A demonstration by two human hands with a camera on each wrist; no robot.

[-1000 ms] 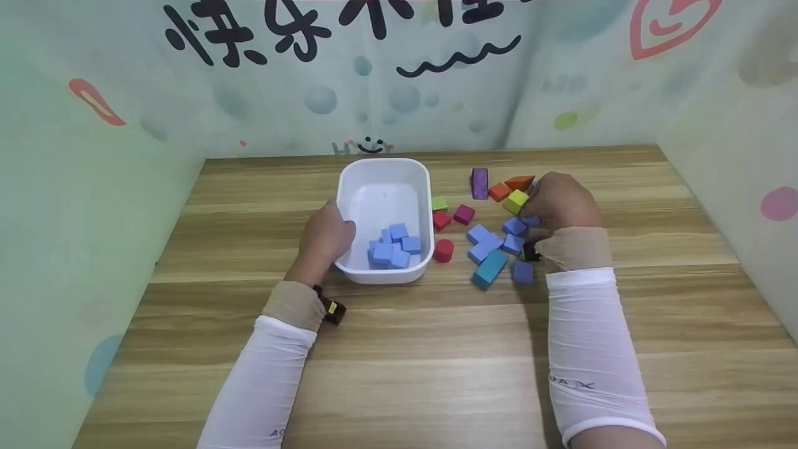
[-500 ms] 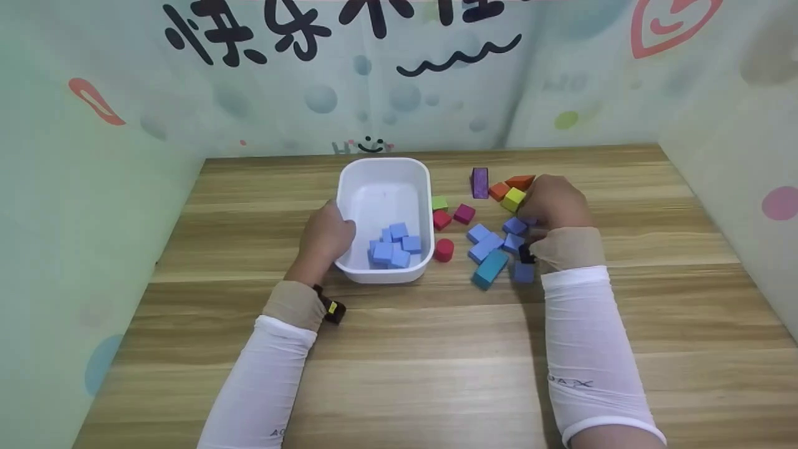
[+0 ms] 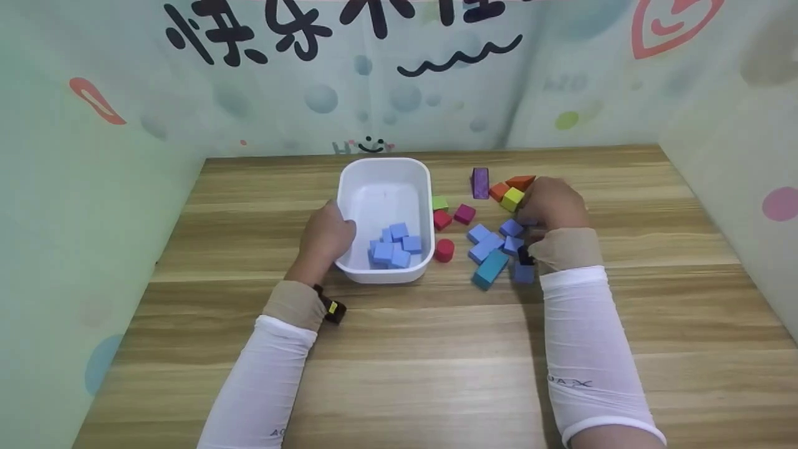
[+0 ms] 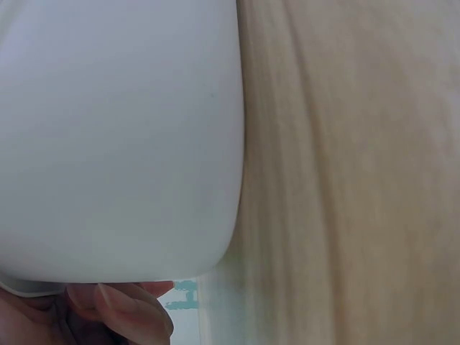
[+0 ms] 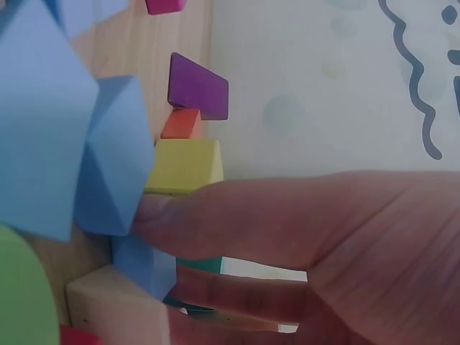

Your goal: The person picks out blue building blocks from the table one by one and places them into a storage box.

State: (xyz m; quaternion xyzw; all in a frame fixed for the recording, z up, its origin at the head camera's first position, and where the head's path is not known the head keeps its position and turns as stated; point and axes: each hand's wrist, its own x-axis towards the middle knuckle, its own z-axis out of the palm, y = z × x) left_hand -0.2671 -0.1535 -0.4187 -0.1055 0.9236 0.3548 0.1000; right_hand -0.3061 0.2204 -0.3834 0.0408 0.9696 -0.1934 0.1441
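My left hand (image 3: pixel 327 234) grips the left rim of a white plastic tub (image 3: pixel 381 193), thumb over the edge. Several light blue cubes (image 3: pixel 382 253) lie at the tub's near end. In the left wrist view, curled fingers (image 4: pixel 133 313) show below the tub's wall. Among the loose blocks to the right, my right hand (image 3: pixel 555 202) is low over the table, its thumb and fingers pinching a blue block (image 5: pixel 146 264). Beside the thumb are a yellow cube (image 3: pixel 512 199) and another blue block (image 5: pixel 118 162). The fingertips are partly hidden behind blocks.
Around the right hand lie orange blocks (image 3: pixel 500 191), a purple block (image 3: pixel 480 183), a magenta cube (image 3: pixel 465 214) and a teal block (image 3: pixel 490 269). Red (image 3: pixel 442 219) and green (image 3: pixel 440 202) blocks and a red cylinder (image 3: pixel 444 251) sit close along the tub's right side.
My right hand has shifted slightly left, and the yellow cube and a nearby blue block have slid a little left. My left hand and the tub have stayed put.
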